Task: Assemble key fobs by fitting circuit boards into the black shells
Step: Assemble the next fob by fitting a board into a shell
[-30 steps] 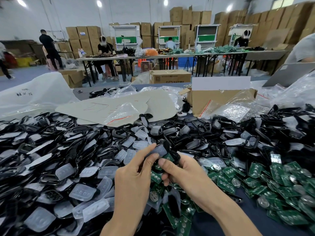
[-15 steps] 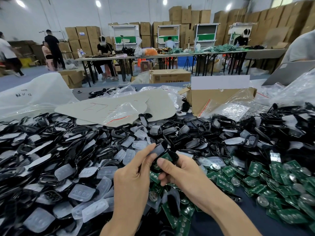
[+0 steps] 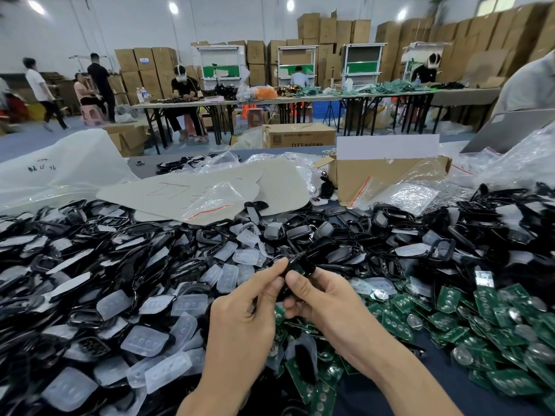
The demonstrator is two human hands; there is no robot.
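Pinching one black shell [image 3: 295, 265] at centre frame, the left hand [image 3: 240, 319] and the right hand [image 3: 326, 304] are gripping it from either side (green circuit boards [image 3: 450, 313] are lying lower right).

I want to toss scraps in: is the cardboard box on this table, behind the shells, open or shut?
Open: the box has its left flap folded outward and a white panel upright behind.
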